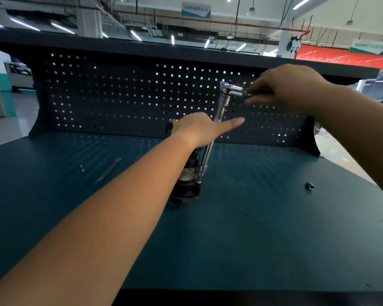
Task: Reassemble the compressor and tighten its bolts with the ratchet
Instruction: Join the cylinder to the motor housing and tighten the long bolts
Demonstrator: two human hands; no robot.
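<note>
The compressor [186, 184], a dark cylinder, stands upright on the blue workbench [252, 228] about mid-table, slightly towards the far side. The left hand [197, 129] lies over its top with one digit stretched straight out to the right; whether the other fingers curl round the top cannot be told. A long extension bar [210, 146] rises from the compressor's right edge, leaning right, up to the ratchet [230, 89], whose head sits on the bar's top. The right hand [285, 89] grips the ratchet's handle with fingers curled round it. Two long bolts [108, 171] lie to the left with small screws [82, 168] beside them. A socket [310, 186] lies well to the right. A pegboard [119, 96] backs the bench.
</note>
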